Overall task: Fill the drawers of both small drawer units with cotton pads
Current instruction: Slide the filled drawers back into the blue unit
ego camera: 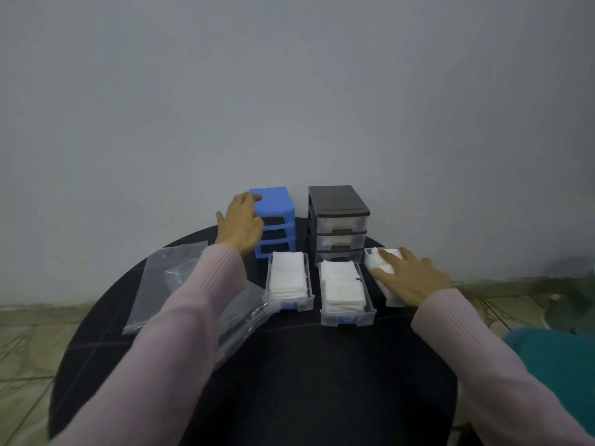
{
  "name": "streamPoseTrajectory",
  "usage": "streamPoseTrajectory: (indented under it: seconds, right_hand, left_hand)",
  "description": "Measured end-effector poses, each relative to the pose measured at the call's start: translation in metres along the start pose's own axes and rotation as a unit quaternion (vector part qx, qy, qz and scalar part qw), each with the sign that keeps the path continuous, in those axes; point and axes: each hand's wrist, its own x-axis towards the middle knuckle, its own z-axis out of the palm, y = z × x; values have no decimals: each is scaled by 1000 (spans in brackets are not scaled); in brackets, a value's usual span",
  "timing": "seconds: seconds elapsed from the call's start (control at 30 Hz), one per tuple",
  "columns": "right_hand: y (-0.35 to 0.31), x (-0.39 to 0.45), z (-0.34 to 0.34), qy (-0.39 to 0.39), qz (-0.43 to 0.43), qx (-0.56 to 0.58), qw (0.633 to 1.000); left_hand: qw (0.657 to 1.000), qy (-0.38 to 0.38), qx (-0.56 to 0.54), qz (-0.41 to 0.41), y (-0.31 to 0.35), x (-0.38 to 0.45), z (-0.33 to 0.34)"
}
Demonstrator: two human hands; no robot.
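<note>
1. A round black table (289,381) stands by a grey wall, and two small drawer units sit at its far edge.
2. The blue unit (277,207) is on the left. Its three slots are dark holes with no drawers in them.
3. The black unit (338,217) is just beside it on the right. Its clear drawers are pushed in, and white shows in the top two.
4. Three clear drawers lie on the table in front of the units, side by side.
5. The left drawer (288,280) and the middle drawer (346,292) are both full of white cotton pads.
6. The right drawer (384,278) has pads too, but a hand hides most of it.
7. The left hand (241,223) rests on the top corner of the blue unit, fingers bent over the edge.
8. The right hand (407,276) lies flat on the pads in the right drawer, fingers straight and spread.
9. A clear plastic bag (170,284) lies on the left of the table, partly under the left sleeve.
</note>
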Motion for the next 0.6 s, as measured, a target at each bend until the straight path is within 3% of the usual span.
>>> streamPoseTrajectory:
  seconds: [0.27,0.6]
  right_hand:
    - [-84,-22,-20,5,-143,-21,990]
    - [-150,13,-1,50,-160,43,985]
  left_hand:
    - [996,-65,49,34,-35,29,-2]
    - [990,-104,45,88,-39,47,12]
